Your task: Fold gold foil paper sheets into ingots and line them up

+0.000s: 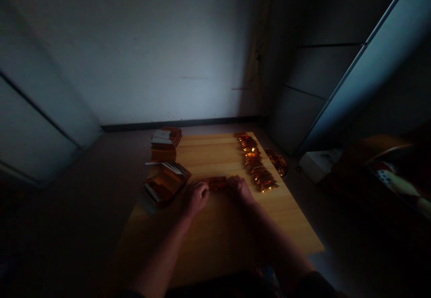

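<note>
A strip of shiny copper-gold foil paper [217, 183] lies across the middle of the wooden table, between my hands. My left hand [196, 196] has its fingers curled on the strip's left end. At the right end, my right hand [239, 187] grips the strip with bent fingers. To the left of my left hand sits a stack of gold foil sheets [167, 182] with white edges showing. Beyond my right hand runs a row of folded gold foil pieces [256, 163], set close together. The dim light hides the fingertips' detail.
The wooden table [279, 226] faces a pale wall [161, 64]. More foil sheets [166, 137] lie at its far left corner. Past the right edge, a heap of folded foil [276, 161] sits lower down. A white box [318, 164] stands farther right, near the cabinet [303, 73].
</note>
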### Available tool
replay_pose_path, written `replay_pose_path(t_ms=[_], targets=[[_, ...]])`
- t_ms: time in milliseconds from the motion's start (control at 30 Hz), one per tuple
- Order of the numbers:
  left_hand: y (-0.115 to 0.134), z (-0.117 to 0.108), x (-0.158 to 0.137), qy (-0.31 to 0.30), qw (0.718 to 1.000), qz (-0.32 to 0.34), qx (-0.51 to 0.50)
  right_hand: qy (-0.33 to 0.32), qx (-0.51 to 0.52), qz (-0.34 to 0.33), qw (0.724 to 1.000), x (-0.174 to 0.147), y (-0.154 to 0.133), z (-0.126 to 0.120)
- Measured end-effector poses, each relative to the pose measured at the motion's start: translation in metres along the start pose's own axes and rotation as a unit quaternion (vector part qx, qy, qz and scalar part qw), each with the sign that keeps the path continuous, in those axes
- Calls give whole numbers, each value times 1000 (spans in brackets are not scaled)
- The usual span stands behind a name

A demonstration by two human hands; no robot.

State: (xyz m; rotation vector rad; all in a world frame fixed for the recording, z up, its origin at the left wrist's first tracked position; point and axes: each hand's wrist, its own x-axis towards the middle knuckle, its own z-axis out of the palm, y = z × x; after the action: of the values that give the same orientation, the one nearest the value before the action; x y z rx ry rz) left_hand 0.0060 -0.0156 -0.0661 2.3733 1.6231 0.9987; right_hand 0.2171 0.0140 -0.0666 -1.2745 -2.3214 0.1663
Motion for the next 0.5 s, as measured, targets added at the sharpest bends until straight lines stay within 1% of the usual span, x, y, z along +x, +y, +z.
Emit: replay_pose_path(t_ms=[100, 167, 200, 333, 500], targets=[[-3, 1, 1, -12, 999, -19, -23, -53, -12, 69, 996, 6, -5, -5], [-5, 3, 2, -15, 999, -30, -33, -68, -15, 91, 993, 9, -7, -8], [-6, 3, 2, -14, 999, -34, -34, -71, -14, 90, 993, 10, -8, -8], [-9, 5, 2, -15, 999, -27, -28, -64, -27, 39, 997, 6, -7, -6], [-4, 1, 1, -32, 999, -6, -11, -68, -47, -29, 996, 4, -13, -6]])
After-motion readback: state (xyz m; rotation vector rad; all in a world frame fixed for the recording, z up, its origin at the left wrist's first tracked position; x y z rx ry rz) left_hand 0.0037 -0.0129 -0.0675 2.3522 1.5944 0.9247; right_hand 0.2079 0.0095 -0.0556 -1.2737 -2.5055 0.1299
